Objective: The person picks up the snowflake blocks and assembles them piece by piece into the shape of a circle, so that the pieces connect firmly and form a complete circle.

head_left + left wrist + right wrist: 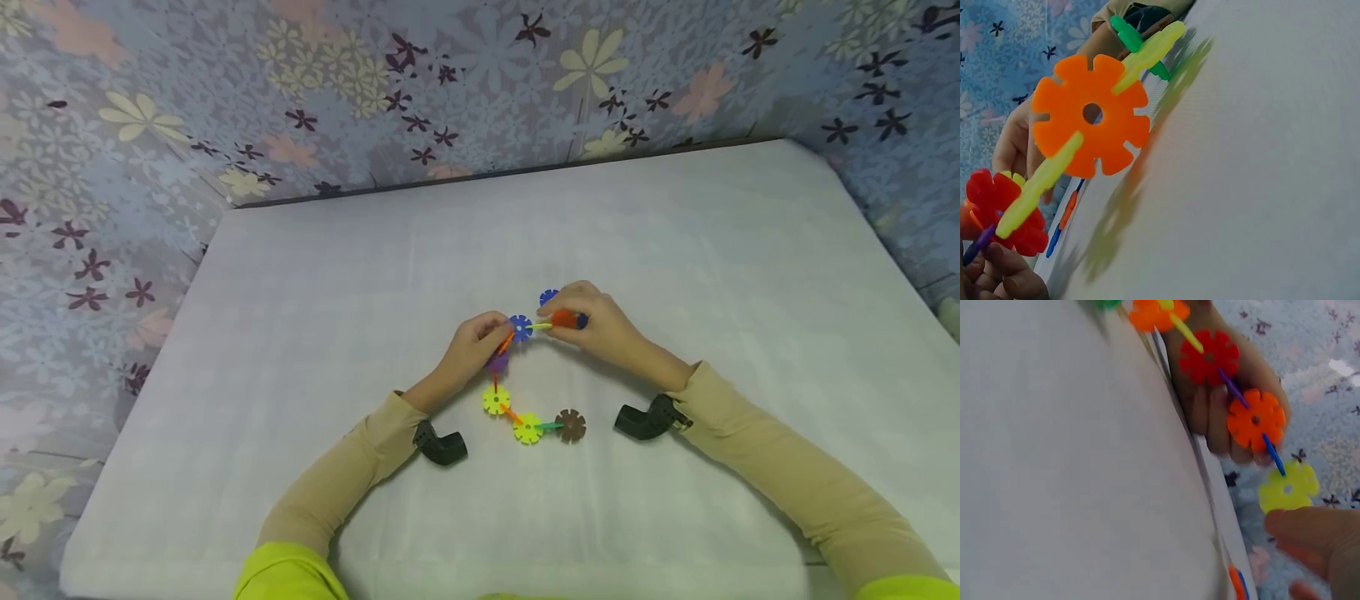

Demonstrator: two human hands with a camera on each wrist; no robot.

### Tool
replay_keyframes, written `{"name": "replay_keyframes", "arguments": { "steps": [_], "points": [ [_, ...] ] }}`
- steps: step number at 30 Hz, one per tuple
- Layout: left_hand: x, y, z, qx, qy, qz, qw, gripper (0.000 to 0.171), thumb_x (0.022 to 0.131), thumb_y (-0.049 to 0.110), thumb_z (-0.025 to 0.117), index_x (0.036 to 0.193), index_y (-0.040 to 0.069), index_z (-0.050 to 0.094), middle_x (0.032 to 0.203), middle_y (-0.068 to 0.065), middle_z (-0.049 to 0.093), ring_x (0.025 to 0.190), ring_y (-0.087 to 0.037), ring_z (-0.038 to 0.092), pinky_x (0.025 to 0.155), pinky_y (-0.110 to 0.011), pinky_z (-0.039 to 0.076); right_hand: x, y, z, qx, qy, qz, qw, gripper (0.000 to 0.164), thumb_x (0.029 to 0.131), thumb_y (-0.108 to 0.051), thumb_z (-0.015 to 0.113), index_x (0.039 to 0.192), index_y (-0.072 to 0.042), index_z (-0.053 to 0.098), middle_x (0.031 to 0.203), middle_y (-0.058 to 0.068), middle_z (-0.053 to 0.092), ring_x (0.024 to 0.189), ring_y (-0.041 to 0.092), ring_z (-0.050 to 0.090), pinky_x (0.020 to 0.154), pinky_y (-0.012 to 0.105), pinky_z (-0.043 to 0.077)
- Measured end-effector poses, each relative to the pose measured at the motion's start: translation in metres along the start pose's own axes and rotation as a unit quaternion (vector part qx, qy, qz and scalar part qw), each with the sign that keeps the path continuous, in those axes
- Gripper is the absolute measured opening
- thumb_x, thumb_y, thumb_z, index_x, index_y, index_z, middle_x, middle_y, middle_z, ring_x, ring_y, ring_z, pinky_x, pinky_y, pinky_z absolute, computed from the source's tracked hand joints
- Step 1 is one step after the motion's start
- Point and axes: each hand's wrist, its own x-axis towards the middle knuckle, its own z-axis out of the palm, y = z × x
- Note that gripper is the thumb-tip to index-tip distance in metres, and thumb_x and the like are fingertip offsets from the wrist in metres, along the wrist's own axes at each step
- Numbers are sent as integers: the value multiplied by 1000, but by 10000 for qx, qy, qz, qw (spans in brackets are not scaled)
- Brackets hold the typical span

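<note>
Slotted plastic discs joined in a curved chain lie in front of the person in the head view. The chain includes a brown disc [571, 426], two yellow discs, a purple disc [497, 362] and a blue disc [520, 327]. My left hand [478, 340] pinches the orange disc [1255, 420] beside the blue one. My right hand [600, 327] holds the yellow disc [1288, 487] at the chain's far end, its thumb on the edge; the other fingers are partly hidden. A red disc [1007, 212] and another orange disc [1091, 115] show large in the left wrist view.
Behind the right hand, another blue disc [549, 296] and an orange piece [564, 319] lie on the white table [360, 275]. Black devices [442, 447] are strapped to both wrists. A flowered wall [480, 100] rises along the table's far edge.
</note>
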Motion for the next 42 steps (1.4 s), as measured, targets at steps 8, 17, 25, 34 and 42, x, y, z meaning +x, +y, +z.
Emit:
{"name": "replay_keyframes", "arguments": {
  "steps": [8, 17, 25, 34, 42],
  "points": [
    [-1, 3, 0, -187, 287, -64, 9994, 19, 92, 12, 49, 90, -5, 55, 59, 1, 44, 50, -8, 39, 50, -22, 33, -3, 11, -10, -941, 112, 809, 9922, 33, 72, -7, 75, 101, 3, 62, 102, 16, 58, 97, 33, 39, 82, 45, 32],
    [-7, 31, 0, -411, 495, -78, 9979, 19, 94, 5, 45, 91, -13, 51, 61, 0, 48, 52, -7, 44, 51, -20, 36, -5, 19, -7, -1289, -360, 136, 9909, 37, 83, -10, 64, 117, 2, 57, 125, 21, 46, 121, 44, 22, 96, 56, 16],
    [-10, 33, -1, -181, 527, 85, 9984, 17, 92, 4, 49, 89, -12, 54, 62, 0, 47, 50, -6, 40, 49, -19, 33, -2, 17, -6, -741, -161, 271, 9968, 16, 78, -4, 69, 94, -1, 68, 106, 14, 61, 111, 37, 37, 92, 49, 27],
    [-13, 28, -1, -77, 558, 128, 9983, 17, 92, 3, 48, 88, -13, 54, 64, -1, 47, 54, -6, 41, 56, -21, 34, -2, 19, 4, -936, -470, -279, 9941, 34, 81, -8, 66, 113, -1, 59, 116, 16, 54, 114, 37, 33, 94, 50, 20],
    [-12, 25, 0, -143, 583, 44, 9982, 18, 92, 5, 49, 88, -12, 55, 63, 1, 47, 53, -6, 39, 53, -21, 32, -1, 20, 8, -1376, -718, -778, 9848, 23, 79, -14, 69, 101, -7, 68, 115, 10, 58, 119, 42, 30, 96, 55, 17]
  ]
}}
